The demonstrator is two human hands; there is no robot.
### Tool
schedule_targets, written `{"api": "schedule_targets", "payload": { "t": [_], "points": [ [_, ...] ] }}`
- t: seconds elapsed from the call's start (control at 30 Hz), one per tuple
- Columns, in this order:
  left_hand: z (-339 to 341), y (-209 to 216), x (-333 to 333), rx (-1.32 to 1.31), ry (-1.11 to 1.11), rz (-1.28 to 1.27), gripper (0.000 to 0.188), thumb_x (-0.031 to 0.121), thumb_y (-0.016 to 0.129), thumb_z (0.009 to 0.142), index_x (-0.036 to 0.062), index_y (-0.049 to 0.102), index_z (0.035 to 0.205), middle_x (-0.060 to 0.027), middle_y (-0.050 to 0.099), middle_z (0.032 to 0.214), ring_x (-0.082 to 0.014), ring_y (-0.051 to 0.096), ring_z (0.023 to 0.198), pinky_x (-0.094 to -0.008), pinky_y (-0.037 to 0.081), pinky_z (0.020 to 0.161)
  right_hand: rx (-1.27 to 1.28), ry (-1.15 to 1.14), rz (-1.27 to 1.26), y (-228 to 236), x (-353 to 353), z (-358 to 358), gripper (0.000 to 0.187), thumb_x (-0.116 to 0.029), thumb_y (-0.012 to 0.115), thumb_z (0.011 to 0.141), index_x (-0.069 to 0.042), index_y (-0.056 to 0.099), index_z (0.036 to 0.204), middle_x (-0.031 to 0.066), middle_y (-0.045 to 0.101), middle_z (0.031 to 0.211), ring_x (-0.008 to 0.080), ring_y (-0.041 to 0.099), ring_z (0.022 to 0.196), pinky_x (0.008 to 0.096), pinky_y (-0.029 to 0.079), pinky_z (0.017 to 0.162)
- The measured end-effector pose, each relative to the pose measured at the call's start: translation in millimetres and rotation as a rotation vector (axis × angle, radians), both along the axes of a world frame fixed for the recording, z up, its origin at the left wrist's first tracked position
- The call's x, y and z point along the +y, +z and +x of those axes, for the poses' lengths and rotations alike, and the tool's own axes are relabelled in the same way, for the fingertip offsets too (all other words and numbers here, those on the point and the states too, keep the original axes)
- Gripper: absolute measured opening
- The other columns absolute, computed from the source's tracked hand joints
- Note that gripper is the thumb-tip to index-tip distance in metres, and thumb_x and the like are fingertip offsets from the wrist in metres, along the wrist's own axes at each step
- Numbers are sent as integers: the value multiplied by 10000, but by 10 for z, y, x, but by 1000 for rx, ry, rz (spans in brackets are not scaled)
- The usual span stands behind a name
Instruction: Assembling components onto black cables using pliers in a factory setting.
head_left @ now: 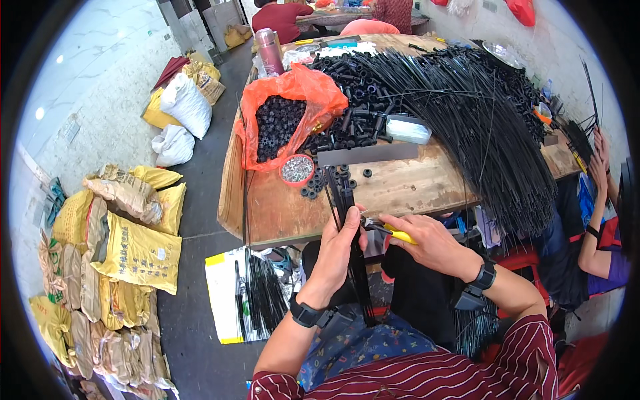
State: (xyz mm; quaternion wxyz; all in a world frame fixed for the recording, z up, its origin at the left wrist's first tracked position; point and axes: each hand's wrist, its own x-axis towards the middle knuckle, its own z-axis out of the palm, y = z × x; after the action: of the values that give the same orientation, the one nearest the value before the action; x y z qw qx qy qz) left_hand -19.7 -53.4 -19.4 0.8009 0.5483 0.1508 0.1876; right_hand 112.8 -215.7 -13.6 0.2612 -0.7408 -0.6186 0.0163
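Note:
My left hand (333, 253) is closed around a bundle of thin black rods (361, 287), which hangs down over my lap. The top ends of the rods reach the table's front edge, beside several small black round caps (309, 193). My right hand (433, 245) grips yellow-handled pliers (403, 236). The jaws point left toward the bundle, close to my left thumb; whether they touch a rod I cannot make out. Just beyond the caps stands a small red bowl (283, 175) of tiny silvery metal pieces.
On the wooden table (427, 175) lie a grey metal strip (367, 154), a clear plastic box (408, 131), an orange-red bag (324, 85) of black parts and a large heap of black rods (490, 143). Stacked sacks (143, 250) line the left. A co-worker's hands (600, 153) are at right.

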Motion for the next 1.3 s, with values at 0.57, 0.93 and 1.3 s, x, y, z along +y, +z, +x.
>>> {"api": "schedule_targets", "payload": {
  "t": [0.57,0.93,1.3],
  "points": [
    [7,-29,49,-45,-66,-77,363,392,458,1003,54,524,1116,-21,493,679,-116,466,633,-264,377,612,297,44,-130,120,-25,113,456,-155,606,909,-83,469,1338,103,617,872,234,625,761,347,510,683],
    [9,-60,109,-86,-46,-157,365,383,464,1001,37,524,1102,-10,495,739,-89,437,578,-256,358,556,-139,82,128,508,-25,6,548,-196,728,747,5,488,1197,164,619,810,310,653,745,366,525,647],
    [-16,-105,181,-84,-33,-164,351,389,459,1004,51,518,1082,-5,499,723,-90,430,570,-248,351,552,582,65,-545,766,49,-64,568,-233,702,817,-21,440,1274,150,659,859,222,676,653,336,524,552]
  ]
}}
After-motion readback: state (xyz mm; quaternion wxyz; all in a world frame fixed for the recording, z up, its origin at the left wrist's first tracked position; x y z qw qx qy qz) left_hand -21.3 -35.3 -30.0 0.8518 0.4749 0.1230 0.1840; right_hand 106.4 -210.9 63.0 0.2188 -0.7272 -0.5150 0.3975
